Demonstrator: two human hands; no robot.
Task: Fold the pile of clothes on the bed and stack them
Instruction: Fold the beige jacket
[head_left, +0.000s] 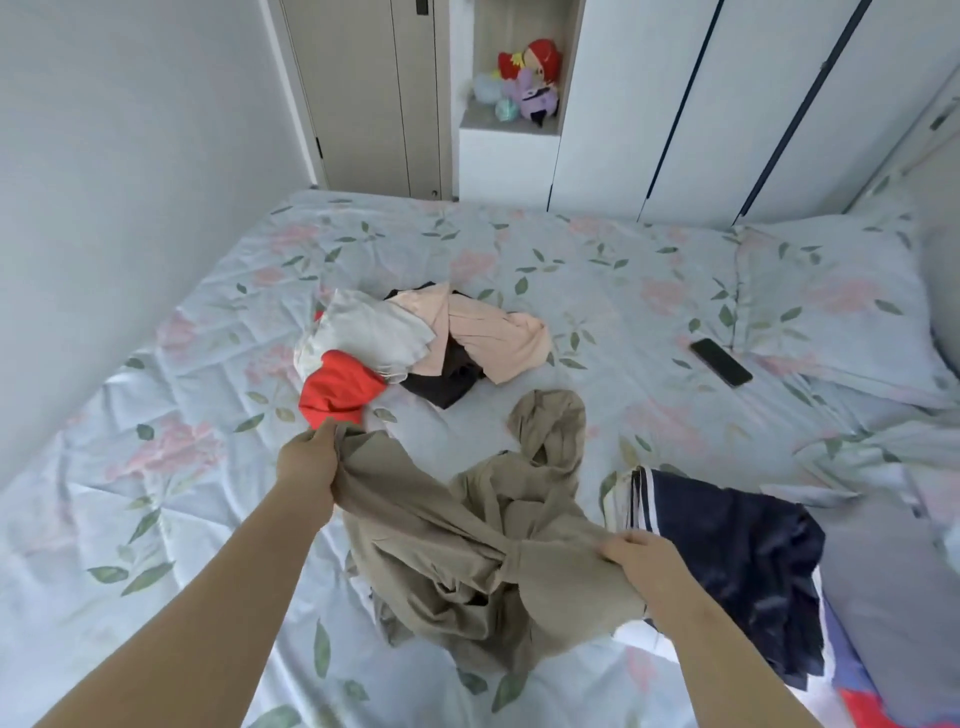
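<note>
My left hand (307, 460) and right hand (636, 558) each pinch the khaki garment (467, 540); it stretches ten-to-four between them, its bulk sagging toward six.

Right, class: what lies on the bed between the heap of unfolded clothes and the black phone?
Nothing: in the head view, only bare floral sheet separates the heap from the phone.
</note>
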